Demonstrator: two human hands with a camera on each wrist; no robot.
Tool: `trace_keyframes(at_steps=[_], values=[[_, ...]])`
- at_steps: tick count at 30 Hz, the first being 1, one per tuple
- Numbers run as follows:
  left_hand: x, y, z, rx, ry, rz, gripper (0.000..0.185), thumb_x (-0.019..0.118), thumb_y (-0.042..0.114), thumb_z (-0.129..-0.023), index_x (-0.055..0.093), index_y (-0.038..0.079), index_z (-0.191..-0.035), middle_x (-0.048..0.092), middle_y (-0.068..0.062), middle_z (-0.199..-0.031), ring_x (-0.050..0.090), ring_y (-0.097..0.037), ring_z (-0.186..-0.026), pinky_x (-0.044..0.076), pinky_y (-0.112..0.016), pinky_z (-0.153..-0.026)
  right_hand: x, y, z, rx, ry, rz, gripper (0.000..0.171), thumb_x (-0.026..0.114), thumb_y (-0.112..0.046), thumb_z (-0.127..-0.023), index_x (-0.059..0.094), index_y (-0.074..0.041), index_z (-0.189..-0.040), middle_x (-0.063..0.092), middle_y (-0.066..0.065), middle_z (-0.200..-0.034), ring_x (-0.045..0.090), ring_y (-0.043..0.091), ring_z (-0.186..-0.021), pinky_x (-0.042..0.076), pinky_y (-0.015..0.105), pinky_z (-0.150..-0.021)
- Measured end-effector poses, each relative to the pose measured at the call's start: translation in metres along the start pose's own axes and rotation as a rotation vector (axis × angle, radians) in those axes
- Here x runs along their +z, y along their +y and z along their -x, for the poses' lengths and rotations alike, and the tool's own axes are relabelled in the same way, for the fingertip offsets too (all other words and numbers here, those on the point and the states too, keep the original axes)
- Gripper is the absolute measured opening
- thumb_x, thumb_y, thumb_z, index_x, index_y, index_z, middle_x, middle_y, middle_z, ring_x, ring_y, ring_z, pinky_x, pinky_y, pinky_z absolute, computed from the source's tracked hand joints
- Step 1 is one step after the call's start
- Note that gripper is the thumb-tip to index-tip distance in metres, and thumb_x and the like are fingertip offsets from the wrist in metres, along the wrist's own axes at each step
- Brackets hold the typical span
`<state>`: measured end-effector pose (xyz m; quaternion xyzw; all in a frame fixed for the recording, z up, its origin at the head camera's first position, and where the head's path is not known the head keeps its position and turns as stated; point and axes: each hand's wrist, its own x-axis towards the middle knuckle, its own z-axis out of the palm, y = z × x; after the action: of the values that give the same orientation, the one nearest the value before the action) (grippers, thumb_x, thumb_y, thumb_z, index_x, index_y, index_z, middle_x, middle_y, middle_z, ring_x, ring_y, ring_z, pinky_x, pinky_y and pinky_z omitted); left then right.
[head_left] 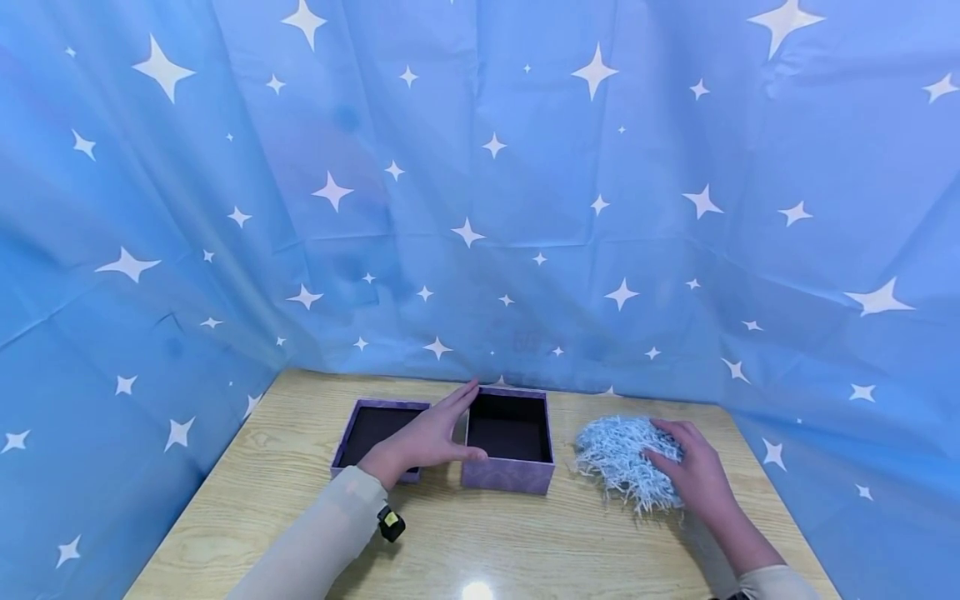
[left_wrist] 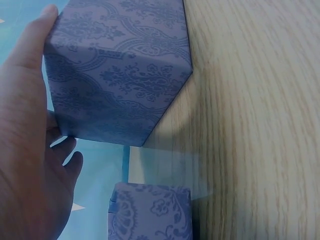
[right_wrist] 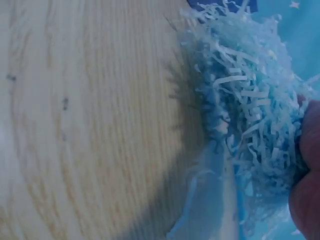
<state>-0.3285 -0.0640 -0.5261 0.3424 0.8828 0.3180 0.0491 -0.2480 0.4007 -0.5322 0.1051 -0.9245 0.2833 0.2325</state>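
Observation:
An open-topped purple patterned box (head_left: 507,476) with a dark inside stands near the table's middle. My left hand (head_left: 429,437) spans its left side and holds it, thumb at the near rim and fingers toward the far corner. In the left wrist view, the box's (left_wrist: 120,75) damask-like pattern shows; some fingers are hidden behind it. To the right lies a fluffy heap of light blue shredded paper (head_left: 624,458). My right hand (head_left: 697,475) grips its right side between thumb and fingers. Only part of that hand (right_wrist: 306,185) appears beside the shredded paper (right_wrist: 250,110).
Left of the box lies a shallow purple lid (head_left: 375,429), dark inside facing up, partly covered by my left hand and forearm. Everything rests on a light wood table (head_left: 540,542). A blue cloth with white stars (head_left: 465,283) hangs behind and at both sides.

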Motion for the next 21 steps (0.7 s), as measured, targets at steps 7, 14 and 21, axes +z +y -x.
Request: trace_keyframes(at_steps=[7, 14, 21], values=[[0.000, -0.001, 0.001, 0.010, 0.001, -0.001, 0.110, 0.070, 0.069, -0.083, 0.001, 0.037, -0.162, -0.007, 0.022, -0.166, 0.007, -0.014, -0.155, 0.031, -0.050, -0.117, -0.005, -0.006, -0.005, 0.036, 0.013, 0.014, 0.039, 0.084, -0.024, -0.086, 0.069, -0.008, -0.119, 0.062, 0.006, -0.116, 0.059, 0.028, -0.106, 0.048, 0.039, -0.088], [0.000, -0.003, 0.001, 0.002, 0.003, -0.013, 0.109, 0.066, 0.074, -0.082, -0.004, 0.044, -0.159, -0.008, 0.023, -0.166, 0.007, -0.013, -0.154, 0.030, -0.052, -0.117, 0.001, -0.001, -0.003, 0.032, -0.046, 0.002, 0.030, 0.083, -0.029, -0.086, 0.070, -0.012, -0.107, 0.061, 0.003, -0.111, 0.059, 0.024, -0.101, 0.046, 0.025, -0.082], [0.000, -0.004, 0.000, 0.008, -0.002, -0.020, 0.111, 0.061, 0.081, -0.079, -0.002, 0.040, -0.161, -0.008, 0.023, -0.166, 0.007, -0.013, -0.154, 0.030, -0.052, -0.117, 0.007, 0.007, 0.009, 0.077, -0.201, 0.003, 0.057, 0.082, -0.045, -0.084, 0.066, -0.003, -0.119, 0.059, 0.013, -0.118, 0.056, 0.037, -0.111, 0.047, 0.057, -0.093]])
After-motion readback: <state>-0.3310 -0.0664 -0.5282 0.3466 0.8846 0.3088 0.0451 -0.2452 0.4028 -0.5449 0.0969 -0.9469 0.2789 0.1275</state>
